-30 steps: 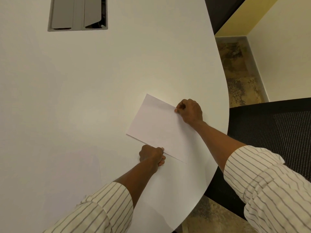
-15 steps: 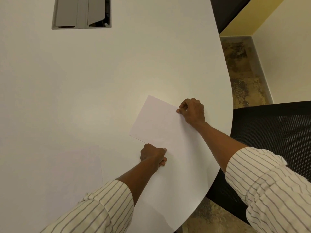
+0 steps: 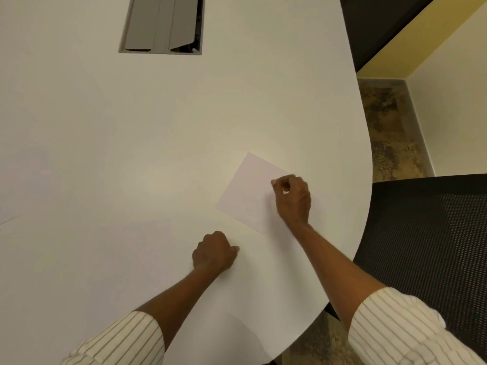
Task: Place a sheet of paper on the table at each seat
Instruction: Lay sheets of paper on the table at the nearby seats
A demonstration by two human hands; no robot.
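The sheet [image 3: 250, 192] lies flat on the table [image 3: 158, 127], just beyond and left of the right hand's fingertips, near the table's curved edge; the chair [image 3: 427, 246] stands to the right of that edge. The right hand [image 3: 292, 198] hovers over the sheet's near right part, fingers [image 3: 279, 183] curled with thumb and forefinger pinched together; whether they grip the sheet or merely touch it I cannot tell. The left hand [image 3: 214, 251] rests as a loose fist on the bare table, fingers clenched on nothing visible, the sheet's near corner just past its knuckles to the right; a grey hatch [image 3: 162, 25] sits far beyond both hands; striped sleeves [image 3: 403, 327] cover the forearms.
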